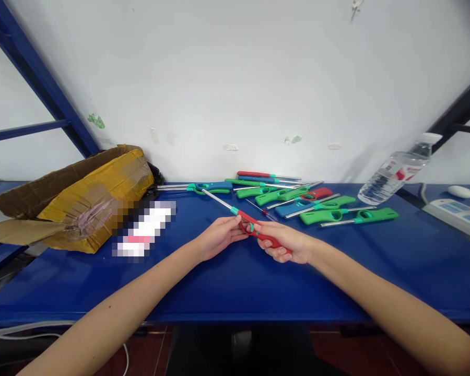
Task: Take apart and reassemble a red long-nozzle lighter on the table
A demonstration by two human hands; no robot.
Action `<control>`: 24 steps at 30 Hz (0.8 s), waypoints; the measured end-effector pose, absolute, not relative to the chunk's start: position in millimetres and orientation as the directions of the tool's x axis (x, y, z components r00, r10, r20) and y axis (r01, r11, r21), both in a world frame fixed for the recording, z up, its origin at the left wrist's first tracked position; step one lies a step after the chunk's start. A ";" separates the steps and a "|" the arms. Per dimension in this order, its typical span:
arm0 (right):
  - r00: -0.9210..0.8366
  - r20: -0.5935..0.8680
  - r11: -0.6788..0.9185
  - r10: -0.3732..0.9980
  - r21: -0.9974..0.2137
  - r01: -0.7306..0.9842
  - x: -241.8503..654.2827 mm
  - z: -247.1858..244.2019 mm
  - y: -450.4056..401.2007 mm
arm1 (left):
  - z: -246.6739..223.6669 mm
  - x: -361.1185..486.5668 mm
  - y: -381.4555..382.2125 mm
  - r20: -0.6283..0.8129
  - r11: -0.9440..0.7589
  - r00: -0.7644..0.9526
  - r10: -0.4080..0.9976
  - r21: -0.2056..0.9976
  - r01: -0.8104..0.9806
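Observation:
A red long-necked gas lighter (272, 240) with a silver barrel is held above the blue table (227, 292), its tip pointing up and to the left. My right hand (285, 241) is wrapped round the handle, thumb near the green trigger. With fingers at the trigger guard, my left hand (222, 237) grips the lighter's front part. Behind lie several more lighters, among them a green lighter (377, 215) on the right and a blue lighter (215, 186) on the left. A thin screwdriver-like tool (263, 212) lies just behind my hands, partly hidden.
An open cardboard box (102, 203) wrapped in yellow tape stands at the left. A blurred white patch (147, 230) is beside it. At the right are a tilted water bottle (395, 172), a power strip (454, 216) and a white mouse (460, 191). A white wall (235, 94) bounds the back.

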State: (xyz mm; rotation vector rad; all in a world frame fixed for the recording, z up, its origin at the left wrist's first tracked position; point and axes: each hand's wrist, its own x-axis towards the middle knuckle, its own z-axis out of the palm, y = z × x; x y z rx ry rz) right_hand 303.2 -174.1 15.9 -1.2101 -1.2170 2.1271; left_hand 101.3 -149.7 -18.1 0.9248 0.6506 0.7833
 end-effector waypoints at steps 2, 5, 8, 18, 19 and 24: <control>-0.559 -0.477 -0.541 0.678 -0.839 0.060 304.8 15.1 -172.0 | -18.0 101.8 -149.4 -0.159 0.380 0.555 0.817 0.872 -0.309; -0.599 -0.464 -0.555 0.653 -0.831 0.039 307.3 13.4 -166.7 | -19.1 102.6 -148.2 -0.173 0.390 0.539 0.824 0.864 -0.320; -0.622 -0.467 -0.570 0.628 -0.821 0.041 308.0 11.6 -162.9 | -20.7 102.8 -147.5 -0.167 0.378 0.529 0.832 0.868 -0.321; -0.587 -0.462 -0.543 0.665 -0.838 0.044 303.5 11.6 -167.8 | -19.4 101.8 -149.3 -0.061 0.273 0.537 0.842 0.905 -0.325; -0.593 -0.450 -0.540 0.668 -0.841 0.030 303.8 11.2 -167.2 | -19.7 101.6 -148.8 -0.067 0.278 0.532 0.844 0.903 -0.328; -0.643 -0.415 -0.552 0.643 -0.834 -0.014 308.3 9.3 -161.9 | -19.2 101.3 -146.1 -0.124 0.315 0.488 0.864 0.889 -0.332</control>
